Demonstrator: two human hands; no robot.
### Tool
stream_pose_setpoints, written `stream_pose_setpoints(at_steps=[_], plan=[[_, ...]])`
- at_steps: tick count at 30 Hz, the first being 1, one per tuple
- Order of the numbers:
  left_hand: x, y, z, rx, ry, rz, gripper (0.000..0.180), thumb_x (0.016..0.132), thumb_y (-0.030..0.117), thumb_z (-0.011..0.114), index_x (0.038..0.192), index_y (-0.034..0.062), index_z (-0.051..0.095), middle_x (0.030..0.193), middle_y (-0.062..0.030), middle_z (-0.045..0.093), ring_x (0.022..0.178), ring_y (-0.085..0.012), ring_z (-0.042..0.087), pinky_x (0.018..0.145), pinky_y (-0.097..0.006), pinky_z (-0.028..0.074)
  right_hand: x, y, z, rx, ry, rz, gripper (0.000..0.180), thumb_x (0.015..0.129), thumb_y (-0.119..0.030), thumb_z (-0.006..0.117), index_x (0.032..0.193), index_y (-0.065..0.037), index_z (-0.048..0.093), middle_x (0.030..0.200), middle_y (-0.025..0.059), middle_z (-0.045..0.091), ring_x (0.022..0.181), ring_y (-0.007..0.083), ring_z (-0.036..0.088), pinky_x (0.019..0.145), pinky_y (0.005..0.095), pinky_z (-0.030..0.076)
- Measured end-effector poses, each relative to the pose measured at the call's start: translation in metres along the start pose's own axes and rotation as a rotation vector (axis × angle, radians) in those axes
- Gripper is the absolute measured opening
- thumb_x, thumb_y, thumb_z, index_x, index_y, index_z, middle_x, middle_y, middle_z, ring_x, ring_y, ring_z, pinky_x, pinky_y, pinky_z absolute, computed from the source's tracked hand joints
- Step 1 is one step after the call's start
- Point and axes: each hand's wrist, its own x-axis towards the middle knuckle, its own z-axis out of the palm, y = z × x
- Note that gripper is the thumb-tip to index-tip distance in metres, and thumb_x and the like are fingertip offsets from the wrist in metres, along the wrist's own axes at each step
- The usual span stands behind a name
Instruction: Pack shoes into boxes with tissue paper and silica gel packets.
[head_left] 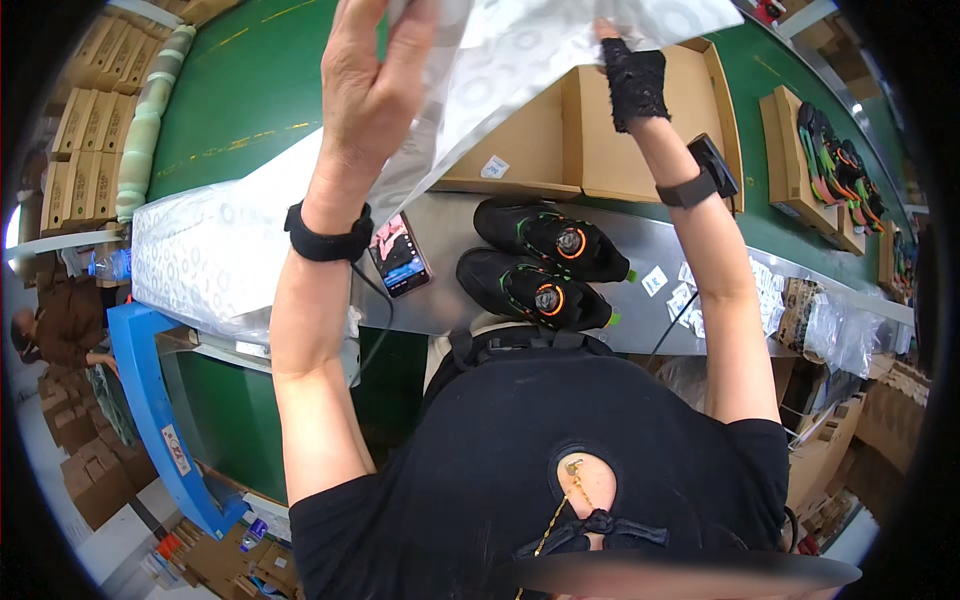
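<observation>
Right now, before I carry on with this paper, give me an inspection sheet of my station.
Surface: grey metal shelf along a green conveyor belt.
Job's things: white patterned tissue sheet held up in both hands; stack of the same paper at left; open cardboard shoebox under the sheet; pair of black shoes with orange dials on the shelf.
Clutter: smartphone, small white tags, clear bags.
Grippers: left hand bare, pinching the sheet; right hand in a black lace glove, gripping its other edge.
Cables: dark cord trailing from the phone.
Surroundings: more boxed shoes on the belt, cartons at left, another person at far left.
</observation>
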Motion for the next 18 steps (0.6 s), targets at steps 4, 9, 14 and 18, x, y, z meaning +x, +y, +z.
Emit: stream_pose_setpoints(at_steps=[4, 9, 14, 18], plan=[[-0.02, 0.017, 0.033, 0.436, -0.48, 0.067, 0.015, 0.077, 0.012, 0.052, 0.09, 0.0051, 0.049, 0.074, -0.0159, 0.056, 0.072, -0.032, 0.056, 0.061, -0.039, 0.045, -0.03, -0.003, -0.014, 0.093, 0.276, 0.023, 0.039, 0.074, -0.032, 0.065, 0.095, -0.001, 0.054, 0.084, 0.0108, 0.056, 0.073, 0.0166, 0.053, 0.063, 0.0266, 0.045], [-0.046, -0.043, -0.019, 1.015, -0.554, 0.042, 0.013, 0.073, 0.013, 0.053, 0.083, 0.0051, 0.055, 0.063, -0.0138, 0.059, 0.059, -0.0293, 0.06, 0.055, -0.039, 0.048, 0.057, 0.05, -0.11, 0.198, 0.779, 0.106, 0.038, 0.069, -0.034, 0.067, 0.076, 0.001, 0.057, 0.066, 0.0085, 0.055, 0.053, 0.0179, 0.053, 0.048, 0.0287, 0.045], [-0.071, -0.063, -0.186, 1.792, -0.478, -0.583, 0.019, 0.078, 0.016, 0.044, 0.089, 0.0023, 0.051, 0.072, -0.0204, 0.061, 0.068, -0.0343, 0.061, 0.06, -0.045, 0.048, 0.051, 0.115, -0.205, 0.362, 1.02, 0.113, 0.038, 0.065, -0.027, 0.071, 0.08, 0.005, 0.056, 0.069, 0.0099, 0.057, 0.049, 0.0197, 0.054, 0.041, 0.0285, 0.046], [-0.097, -0.06, -0.265, 1.953, -0.372, -0.865, 0.023, 0.076, 0.016, 0.048, 0.095, 0.0042, 0.052, 0.087, -0.0201, 0.061, 0.08, -0.0351, 0.06, 0.068, -0.044, 0.048, 0.033, 0.168, -0.269, 0.385, 1.112, 0.128, 0.04, 0.066, -0.033, 0.071, 0.078, 0.002, 0.055, 0.07, 0.0091, 0.056, 0.051, 0.0177, 0.052, 0.043, 0.025, 0.044]])
